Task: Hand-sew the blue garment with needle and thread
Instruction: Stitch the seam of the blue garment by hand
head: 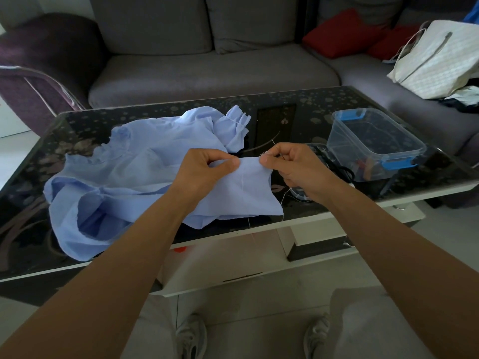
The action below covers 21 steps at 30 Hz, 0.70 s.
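We've got the garment (134,172) edge stretched left-right: left hand (204,169) pinches it, right hand (293,167) pinches needle (276,147) at its right end.

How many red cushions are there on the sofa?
2. One red cushion leans in the sofa corner; the other red cushion lies right of it, beside the white bag, which may hide more.

This is a home living room. A grey upholstered sofa (212,71) fills the back, with red cushions (342,32) in its corner and a white woven tote bag (438,58) lying on the seat. A purple armchair (49,47) stands at the left. In front is a low desk (298,104) with a black, flower-patterned glass top, carrying a clear plastic storage box (373,141). The floor (259,301) is pale tile.
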Motion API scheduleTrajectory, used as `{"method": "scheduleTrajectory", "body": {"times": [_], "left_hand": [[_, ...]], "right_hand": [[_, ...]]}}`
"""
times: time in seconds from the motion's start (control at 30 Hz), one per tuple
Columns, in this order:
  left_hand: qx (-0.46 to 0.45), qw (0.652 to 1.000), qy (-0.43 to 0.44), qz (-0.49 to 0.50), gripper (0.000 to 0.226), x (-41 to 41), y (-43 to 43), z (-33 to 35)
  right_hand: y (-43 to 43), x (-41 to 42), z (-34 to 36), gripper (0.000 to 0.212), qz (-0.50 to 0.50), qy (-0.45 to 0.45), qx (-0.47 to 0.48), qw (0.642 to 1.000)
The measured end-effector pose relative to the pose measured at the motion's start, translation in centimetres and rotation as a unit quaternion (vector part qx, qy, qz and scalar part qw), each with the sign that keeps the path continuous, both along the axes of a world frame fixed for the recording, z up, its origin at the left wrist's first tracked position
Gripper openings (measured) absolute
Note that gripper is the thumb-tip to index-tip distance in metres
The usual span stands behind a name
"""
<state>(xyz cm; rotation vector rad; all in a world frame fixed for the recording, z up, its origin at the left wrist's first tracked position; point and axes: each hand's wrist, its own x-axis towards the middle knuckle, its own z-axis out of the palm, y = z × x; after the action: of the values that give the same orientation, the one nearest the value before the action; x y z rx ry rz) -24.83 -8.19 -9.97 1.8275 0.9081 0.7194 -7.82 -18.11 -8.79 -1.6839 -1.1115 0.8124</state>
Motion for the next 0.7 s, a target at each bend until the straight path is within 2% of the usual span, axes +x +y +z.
{"method": "scheduleTrajectory", "body": {"times": [0.2,0.37,0.47,0.7], "left_hand": [[0.004,1.000,0.010,0.012,0.005,0.22,0.02,0.15],[0.004,1.000,0.004,0.012,0.006,0.20,0.02,0.15],[0.009,1.000,0.011,0.015,0.010,0.26,0.08,0.06],[0.001,1.000,0.017,0.014,0.016,0.40,0.17,-0.09]], "right_hand": [[0.28,0.05,-0.23,0.020,0.002,-0.059,0.029,0.998],[-0.26,0.36,-0.08,0.015,0.065,-0.139,0.076,0.985],[-0.21,0.48,-0.55,0.019,0.083,-0.177,0.081,0.977],[-0.18,0.56,-0.85,0.032,0.085,-0.197,0.093,0.972]]}}
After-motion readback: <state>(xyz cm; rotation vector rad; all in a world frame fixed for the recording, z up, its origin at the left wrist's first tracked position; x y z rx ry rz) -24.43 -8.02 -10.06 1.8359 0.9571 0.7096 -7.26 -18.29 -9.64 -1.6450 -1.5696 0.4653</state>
